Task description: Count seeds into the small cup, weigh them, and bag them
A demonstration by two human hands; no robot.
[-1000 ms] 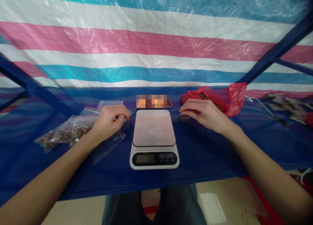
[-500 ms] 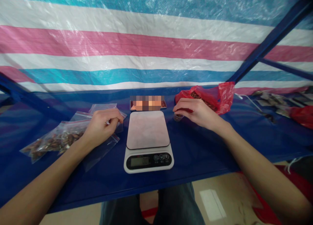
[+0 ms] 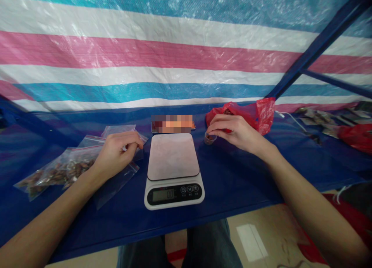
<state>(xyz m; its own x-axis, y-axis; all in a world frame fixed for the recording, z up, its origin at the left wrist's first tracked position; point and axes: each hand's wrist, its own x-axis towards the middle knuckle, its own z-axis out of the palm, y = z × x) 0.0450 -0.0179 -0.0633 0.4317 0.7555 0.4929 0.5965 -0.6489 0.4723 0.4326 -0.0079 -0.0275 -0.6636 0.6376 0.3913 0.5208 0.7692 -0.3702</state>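
Note:
A white digital kitchen scale [image 3: 173,171] sits in the middle of the blue table [image 3: 238,182], its platform bare. My left hand [image 3: 116,153] rests to its left on a pile of clear zip bags [image 3: 122,175], fingers pinching the edge of an empty one. Filled zip bags of brown pieces [image 3: 55,174] lie further left. My right hand [image 3: 235,132] is to the right of the scale, fingers curled around a small clear cup [image 3: 209,138] standing on the table. Just behind that hand lies a red plastic bag [image 3: 255,113] holding brown pieces.
A phone [image 3: 173,125] lies flat behind the scale. A striped tarp [image 3: 174,54] hangs as the back wall. Blue metal braces [image 3: 316,47] cross at the right. More bags and a red bag [image 3: 357,136] lie at the far right. My knees show below the table's front edge.
The camera view has shifted a little to the right and down. Both hands keep their places beside the scale, the right hand staying on the small cup.

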